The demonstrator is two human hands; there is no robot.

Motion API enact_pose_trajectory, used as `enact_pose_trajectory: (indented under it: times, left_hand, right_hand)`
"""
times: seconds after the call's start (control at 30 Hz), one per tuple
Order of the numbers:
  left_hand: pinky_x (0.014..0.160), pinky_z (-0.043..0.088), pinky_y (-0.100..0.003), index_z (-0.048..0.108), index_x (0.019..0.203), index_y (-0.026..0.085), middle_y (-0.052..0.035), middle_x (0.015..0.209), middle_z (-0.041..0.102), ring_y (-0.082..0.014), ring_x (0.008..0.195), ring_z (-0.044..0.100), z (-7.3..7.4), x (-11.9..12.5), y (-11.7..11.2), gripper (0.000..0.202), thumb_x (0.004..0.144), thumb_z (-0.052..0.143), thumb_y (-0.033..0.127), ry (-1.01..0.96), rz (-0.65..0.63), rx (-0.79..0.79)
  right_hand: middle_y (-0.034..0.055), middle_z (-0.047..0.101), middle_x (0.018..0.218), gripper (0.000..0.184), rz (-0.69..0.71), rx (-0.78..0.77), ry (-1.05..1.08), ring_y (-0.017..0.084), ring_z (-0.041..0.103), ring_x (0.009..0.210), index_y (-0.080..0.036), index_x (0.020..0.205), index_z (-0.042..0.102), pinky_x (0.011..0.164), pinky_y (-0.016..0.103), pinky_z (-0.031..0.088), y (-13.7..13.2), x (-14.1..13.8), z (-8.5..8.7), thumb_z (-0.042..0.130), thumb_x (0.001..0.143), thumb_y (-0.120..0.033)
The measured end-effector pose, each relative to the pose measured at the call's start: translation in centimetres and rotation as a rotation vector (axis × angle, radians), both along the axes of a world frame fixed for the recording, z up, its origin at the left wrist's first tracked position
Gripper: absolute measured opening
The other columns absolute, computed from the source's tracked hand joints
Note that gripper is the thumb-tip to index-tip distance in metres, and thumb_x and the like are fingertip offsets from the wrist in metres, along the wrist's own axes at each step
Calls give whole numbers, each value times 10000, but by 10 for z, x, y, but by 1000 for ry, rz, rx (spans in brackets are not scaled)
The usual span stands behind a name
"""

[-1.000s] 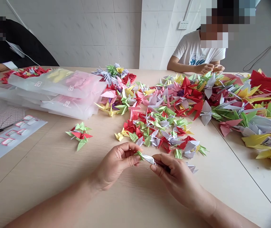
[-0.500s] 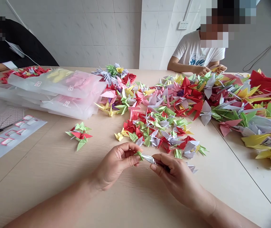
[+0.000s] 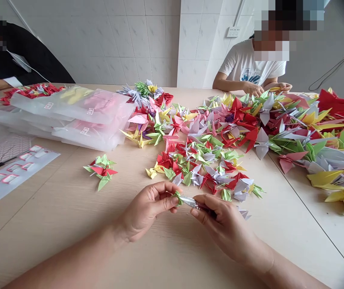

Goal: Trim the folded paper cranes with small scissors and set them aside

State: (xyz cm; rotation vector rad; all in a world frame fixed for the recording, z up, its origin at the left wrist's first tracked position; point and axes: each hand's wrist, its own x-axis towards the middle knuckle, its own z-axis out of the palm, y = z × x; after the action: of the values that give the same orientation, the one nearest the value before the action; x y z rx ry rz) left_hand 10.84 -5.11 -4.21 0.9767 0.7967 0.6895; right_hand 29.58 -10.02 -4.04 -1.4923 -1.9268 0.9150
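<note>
My left hand point(image 3: 148, 208) pinches the green end of a small folded paper crane point(image 3: 184, 199) just above the table. My right hand point(image 3: 220, 224) grips the same crane's pale lilac end, fingers curled around it. Just beyond my hands lies a loose heap of small paper cranes point(image 3: 202, 168) in red, green, lilac and yellow. A separate little cluster of green and red cranes point(image 3: 101, 170) sits to the left of them.
Larger cranes point(image 3: 316, 136) pile up across the right and far side of the wooden table point(image 3: 54, 216). Clear plastic bags point(image 3: 78, 116) and label sheets point(image 3: 12, 174) lie at left. A person in white sits opposite; a person in black sits far left.
My hands have barely moved, still working the same crane. The opposite person's hands have shifted slightly.
</note>
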Motion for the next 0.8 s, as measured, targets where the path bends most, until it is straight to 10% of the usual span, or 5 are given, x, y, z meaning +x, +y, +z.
enact_pose_trajectory:
  times: [0.8]
  left_hand:
    - [676, 438, -261, 640, 923, 169, -60, 907, 606, -142, 799, 513, -3, 2, -5, 187, 753, 652, 245, -7, -176, -9]
  right_hand:
    - [-13, 500, 696, 331, -87, -323, 463, 118, 422, 627, -162, 980, 570, 551, 219, 346, 6, 1, 0, 584, 791, -433]
